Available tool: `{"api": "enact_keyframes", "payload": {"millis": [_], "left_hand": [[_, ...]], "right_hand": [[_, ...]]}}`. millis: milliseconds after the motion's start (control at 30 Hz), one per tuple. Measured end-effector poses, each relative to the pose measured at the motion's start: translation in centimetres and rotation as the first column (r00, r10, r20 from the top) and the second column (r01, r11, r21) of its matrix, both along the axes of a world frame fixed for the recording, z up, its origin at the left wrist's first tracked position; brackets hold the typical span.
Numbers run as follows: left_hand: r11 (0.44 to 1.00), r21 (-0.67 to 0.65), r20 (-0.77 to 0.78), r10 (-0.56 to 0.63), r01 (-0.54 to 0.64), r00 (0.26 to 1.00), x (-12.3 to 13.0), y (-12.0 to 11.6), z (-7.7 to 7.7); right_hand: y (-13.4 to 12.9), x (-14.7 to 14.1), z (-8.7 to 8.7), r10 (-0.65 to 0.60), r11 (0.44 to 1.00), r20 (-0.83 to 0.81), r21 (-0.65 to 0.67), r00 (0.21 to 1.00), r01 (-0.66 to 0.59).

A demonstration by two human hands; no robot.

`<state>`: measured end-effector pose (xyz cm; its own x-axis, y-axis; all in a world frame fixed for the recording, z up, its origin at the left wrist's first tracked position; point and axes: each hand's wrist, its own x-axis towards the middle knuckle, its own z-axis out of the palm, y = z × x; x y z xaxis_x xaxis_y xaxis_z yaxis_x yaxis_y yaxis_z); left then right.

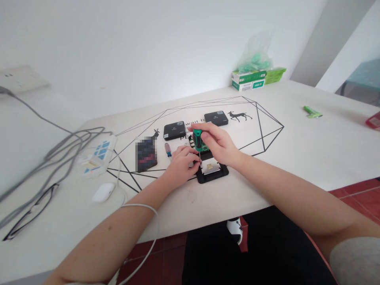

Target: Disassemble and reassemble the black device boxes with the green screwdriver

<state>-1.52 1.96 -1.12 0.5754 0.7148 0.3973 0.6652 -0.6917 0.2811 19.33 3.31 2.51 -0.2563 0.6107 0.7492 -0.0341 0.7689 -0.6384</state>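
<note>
Gripping the green-and-black screwdriver (pixel 197 139) at the centre of the frame, the right hand (pixel 220 143) has its fingers curled over the top of the handle, and that tool is standing close to upright! Its long axis runs nearly straight up and down the picture, handle end on top, thin shaft pointing down at the left edge of the metal plate (pixel 211 169) in the open black case (pixel 213 176), just below centre. In from the left comes the left hand (pixel 182 163), thumb and fingers drawn together right beside the shaft; whether they pinch the shaft or something tiny, one cannot tell. The very tip is lost behind those fingertips, so its contact with the plate can't be confirmed. Behind the handle sits a green board (pixel 204 149), largely covered by tool and hand, its details hard to make out. The right hand also overlaps the near edge of a closed black box (pixel 216 117), upper centre, and some lettering on the tabletop (pixel 297 150). Left of centre, a dark item (pixel 146 155) is pixelated beyond reading, while the second screwdriver (pixel 168 149) has its lower end disappearing by the left hand.
</note>
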Motion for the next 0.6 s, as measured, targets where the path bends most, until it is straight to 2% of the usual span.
{"api": "enact_keyframes", "payload": {"millis": [100, 233, 300, 467, 600], "left_hand": [[1.0, -0.004, 0.003, 0.004, -0.004, 1.0, -0.03, 0.08, -0.12], [0.999, -0.027, -0.014, 0.018, -0.019, 1.0, 0.03, 0.02, -0.01], [0.999, -0.028, -0.012, 0.021, -0.021, 1.0, 0.1, -0.07, 0.12], [0.999, -0.046, -0.012, 0.027, -0.027, 1.0, 0.24, -0.19, 0.36], [0.999, -0.044, -0.008, 0.027, -0.028, 1.0, 0.18, -0.18, 0.4]], "right_hand": [[0.21, -0.28, -0.47, -0.025, 0.999, -0.054, -0.047, 0.998, 0.022], [0.82, -0.59, -1.03, -0.123, 0.992, -0.086, 0.021, 0.989, 0.126], [0.97, -0.59, -1.07, -0.131, 0.99, -0.103, 0.03, 0.986, 0.135], [0.62, -0.27, -0.68, 0.01, 0.999, -0.115, -0.044, 0.993, -0.015], [0.42, -0.25, -0.49, 0.114, 0.982, -0.176, -0.131, 0.978, -0.138]]}}
